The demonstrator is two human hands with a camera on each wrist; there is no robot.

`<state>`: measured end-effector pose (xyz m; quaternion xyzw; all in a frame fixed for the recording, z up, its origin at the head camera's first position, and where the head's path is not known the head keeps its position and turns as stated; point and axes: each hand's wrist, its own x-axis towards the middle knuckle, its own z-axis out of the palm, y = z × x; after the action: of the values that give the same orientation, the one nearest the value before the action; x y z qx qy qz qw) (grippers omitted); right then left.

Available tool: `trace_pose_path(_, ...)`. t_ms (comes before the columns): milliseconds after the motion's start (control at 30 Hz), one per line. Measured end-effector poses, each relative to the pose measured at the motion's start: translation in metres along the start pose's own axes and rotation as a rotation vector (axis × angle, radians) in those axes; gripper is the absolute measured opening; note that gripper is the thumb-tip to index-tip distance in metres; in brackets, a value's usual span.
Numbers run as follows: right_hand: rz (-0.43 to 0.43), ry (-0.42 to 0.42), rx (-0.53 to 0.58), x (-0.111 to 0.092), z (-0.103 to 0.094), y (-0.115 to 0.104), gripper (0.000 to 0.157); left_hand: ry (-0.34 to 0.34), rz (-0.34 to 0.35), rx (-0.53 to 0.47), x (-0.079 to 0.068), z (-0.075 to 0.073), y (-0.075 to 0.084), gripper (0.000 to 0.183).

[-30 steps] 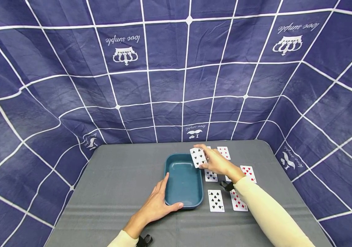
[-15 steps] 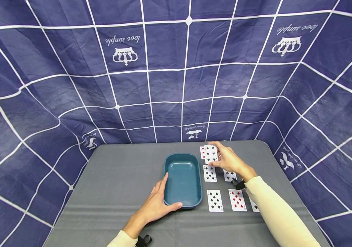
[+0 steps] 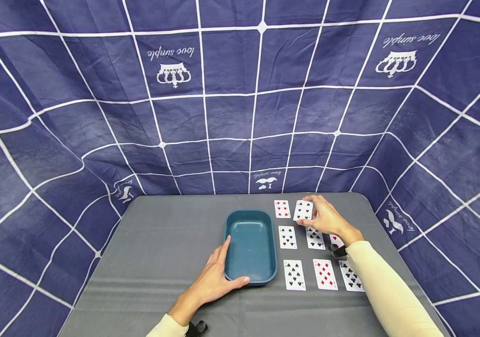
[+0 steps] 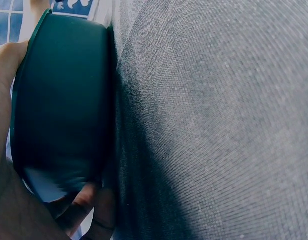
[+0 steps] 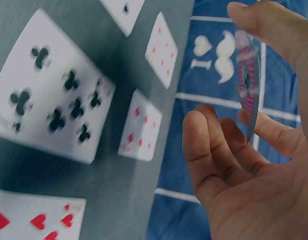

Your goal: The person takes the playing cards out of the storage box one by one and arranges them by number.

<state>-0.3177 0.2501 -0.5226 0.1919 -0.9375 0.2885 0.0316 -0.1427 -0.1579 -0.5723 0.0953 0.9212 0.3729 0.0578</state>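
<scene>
My right hand (image 3: 324, 215) pinches a spades playing card (image 3: 303, 210) by its edges between thumb and fingertips, above the far row of cards. The right wrist view shows that card nearly edge-on, its red patterned back toward the palm; a diamonds card (image 5: 140, 127) lies on the cloth below. My left hand (image 3: 212, 276) rests against the near-left corner of a teal plastic tray (image 3: 275, 255), thumb on the near rim and fingers along the left side. In the left wrist view the tray's outer wall (image 4: 64, 90) stands beside the thumb.
Face-up playing cards lie in rows right of the tray: a hearts card (image 3: 282, 209) at the back, a spades card (image 3: 287, 237) and a clubs card (image 3: 316, 239) midway, a diamonds card (image 3: 325, 274) in front. A blue gridded curtain (image 3: 231, 117) surrounds the grey-covered table (image 3: 172, 234).
My right hand has carried the spades card from over the tray's far-right edge rightward, past the hearts card, to the place where a diamonds card lies. The left hand and tray stay put.
</scene>
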Motion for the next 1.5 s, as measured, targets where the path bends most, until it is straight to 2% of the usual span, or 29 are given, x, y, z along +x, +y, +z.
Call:
trace_pose_path(167,0.048,0.006,-0.02,-0.004,-0.002,0.016,0.084,0.001,-0.001,0.003,0.0,0.0,0.001,0.138)
trace_pose_path(433,0.024,0.001,-0.032,-0.01,-0.002,0.041,0.075,0.004,0.007,-0.001,0.0,-0.001,0.001,0.139)
trace_pose_path(800,0.052,-0.014,-0.033,-0.015,-0.004,0.069,0.057,0.004,-0.006,-0.007,-0.001,-0.001,0.003,0.136)
trace_pose_path(1167,0.097,-0.042,-0.083,-0.018,-0.005,0.091,0.052,0.006,0.0,-0.006,-0.001,-0.001,0.001,0.136)
trace_pose_path(1267,0.055,-0.021,-0.075,-0.017,-0.002,0.105,0.046,0.005,0.002,-0.006,-0.001,-0.001,0.001,0.135)
trace_pose_path(1400,-0.042,0.039,-0.066,-0.012,0.009,0.134,0.041,0.012,0.006,-0.007,-0.001,-0.001,0.0,0.135)
trace_pose_path(1500,-0.072,0.069,-0.065,-0.007,0.018,0.155,0.038,0.015,0.006,-0.004,-0.001,-0.001,0.0,0.135)
